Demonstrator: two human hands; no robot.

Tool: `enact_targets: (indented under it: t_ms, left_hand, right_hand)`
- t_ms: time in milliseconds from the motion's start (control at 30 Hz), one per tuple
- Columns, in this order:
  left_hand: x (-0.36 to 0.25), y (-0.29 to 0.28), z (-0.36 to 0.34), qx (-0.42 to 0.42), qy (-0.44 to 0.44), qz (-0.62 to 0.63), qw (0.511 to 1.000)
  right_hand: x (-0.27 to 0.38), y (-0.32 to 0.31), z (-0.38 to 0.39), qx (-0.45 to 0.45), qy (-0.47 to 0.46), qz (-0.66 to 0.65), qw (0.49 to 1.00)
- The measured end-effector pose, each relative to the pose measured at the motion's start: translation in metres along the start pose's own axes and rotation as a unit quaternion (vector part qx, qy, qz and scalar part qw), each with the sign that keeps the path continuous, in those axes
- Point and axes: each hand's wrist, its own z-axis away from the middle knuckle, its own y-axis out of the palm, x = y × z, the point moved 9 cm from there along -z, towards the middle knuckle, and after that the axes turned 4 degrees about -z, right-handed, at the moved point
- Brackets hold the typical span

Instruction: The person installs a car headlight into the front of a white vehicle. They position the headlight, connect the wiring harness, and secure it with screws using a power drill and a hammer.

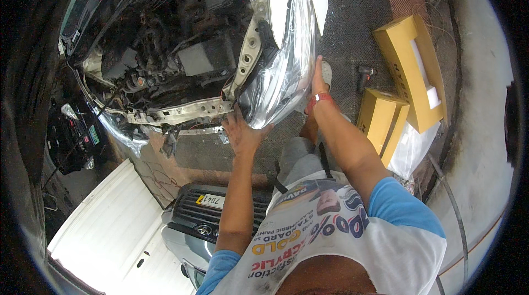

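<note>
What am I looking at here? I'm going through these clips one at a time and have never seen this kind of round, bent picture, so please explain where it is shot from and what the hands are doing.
There is one picture, from a wide fisheye camera worn on a person's head and looking down, which is why straight edges bend near the rim. No machine is involved: the two bare arms rising from the bottom are the person's own. The left hand supports the lower end of a clear car headlight, and the right hand presses on its outer side, at the front corner of a car with its engine bay exposed. On the dark floor mat to the right lie two yellow cardboard boxes and a small dark tool. A removed front grille lies near the person's feet.
</note>
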Motion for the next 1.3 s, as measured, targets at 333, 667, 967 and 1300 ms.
enact_targets:
  t_ms: [333, 667, 967, 1300]
  left_hand:
    - [0.042, 0.004, 0.029, -0.095, -0.072, 0.081, 0.99]
    - [0.108, 0.123, 0.06, 0.031, -0.379, 0.722, 0.577]
    - [0.136, 0.154, 0.058, -0.051, -0.498, 0.59, 0.633]
    - [0.132, 0.147, 0.05, -0.04, -0.487, 0.596, 0.637]
  right_hand:
    - [0.021, 0.014, 0.046, -0.053, 0.032, 0.044, 0.997]
    - [-0.001, -0.004, -0.015, -0.008, -0.013, 0.026, 1.0]
    - [-0.014, -0.012, -0.04, 0.029, -0.011, 0.034, 0.999]
    - [-0.005, 0.008, -0.022, 0.031, -0.037, -0.035, 0.998]
